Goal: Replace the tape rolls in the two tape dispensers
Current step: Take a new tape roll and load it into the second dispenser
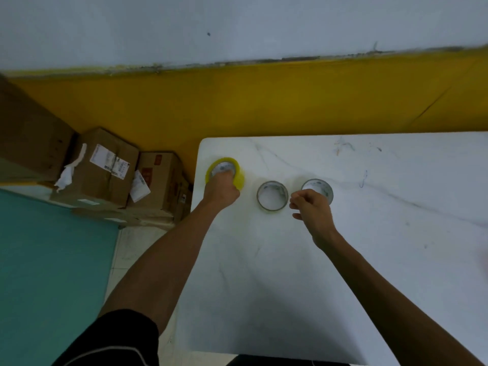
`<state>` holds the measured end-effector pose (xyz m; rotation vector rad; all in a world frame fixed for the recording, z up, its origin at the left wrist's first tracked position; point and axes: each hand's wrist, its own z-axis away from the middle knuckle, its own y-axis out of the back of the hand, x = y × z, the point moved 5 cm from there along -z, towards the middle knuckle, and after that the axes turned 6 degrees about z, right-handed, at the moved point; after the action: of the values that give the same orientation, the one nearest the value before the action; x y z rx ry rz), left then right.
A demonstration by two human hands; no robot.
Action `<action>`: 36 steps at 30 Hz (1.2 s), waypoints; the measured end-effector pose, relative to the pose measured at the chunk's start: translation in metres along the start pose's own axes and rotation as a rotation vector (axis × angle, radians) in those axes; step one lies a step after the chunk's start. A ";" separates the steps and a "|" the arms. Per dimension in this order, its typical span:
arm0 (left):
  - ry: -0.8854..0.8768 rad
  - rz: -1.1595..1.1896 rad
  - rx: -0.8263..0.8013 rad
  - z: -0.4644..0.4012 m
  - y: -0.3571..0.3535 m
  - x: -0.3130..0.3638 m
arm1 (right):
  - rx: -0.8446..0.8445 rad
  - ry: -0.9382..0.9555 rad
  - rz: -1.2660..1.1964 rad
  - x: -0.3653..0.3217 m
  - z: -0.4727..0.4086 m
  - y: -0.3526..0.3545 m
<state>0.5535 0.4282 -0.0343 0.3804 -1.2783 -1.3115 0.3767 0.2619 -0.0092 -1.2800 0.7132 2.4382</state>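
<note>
Yellow tape roll (225,171) at the tabletop's (343,260) far-left corner is gripped by the left hand (221,188); right hand (313,207), loosely curled and empty, hovers between two near-spent rolls (272,196).

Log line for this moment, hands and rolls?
left hand: on yellow tape roll | right hand: loosely curled, beside right spent roll | middle spent roll: untouched | dispensers: not in view

Shipping labels (109,161) on cardboard boxes (105,167) blurred; nothing legible.
</note>
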 end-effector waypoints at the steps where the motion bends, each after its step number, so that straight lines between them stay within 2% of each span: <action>1: 0.001 0.032 0.006 0.004 0.005 0.001 | 0.013 0.020 -0.022 -0.006 0.001 0.001; 7: 0.033 0.422 0.030 0.034 0.032 0.019 | 0.048 0.120 -0.127 -0.048 0.006 -0.007; 11: 0.067 0.778 -0.003 0.057 0.038 0.037 | 0.098 0.209 -0.065 -0.070 0.012 -0.015; 15: 0.064 0.985 -0.045 0.073 0.032 0.058 | 0.054 0.295 -0.003 -0.076 0.016 -0.021; 26: 0.152 0.937 -0.069 0.083 0.009 0.067 | 0.084 0.198 0.003 -0.044 0.013 -0.016; 32: 0.080 0.917 -0.106 0.081 0.020 0.097 | 0.133 0.246 -0.068 -0.057 0.019 0.009; 36: 0.000 0.862 -0.164 0.084 0.013 0.142 | 0.249 0.243 -0.150 -0.051 0.029 0.048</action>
<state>0.4553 0.3474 0.0719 -0.2770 -1.1244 -0.6608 0.3624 0.2360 0.0606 -1.4824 0.9145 2.0234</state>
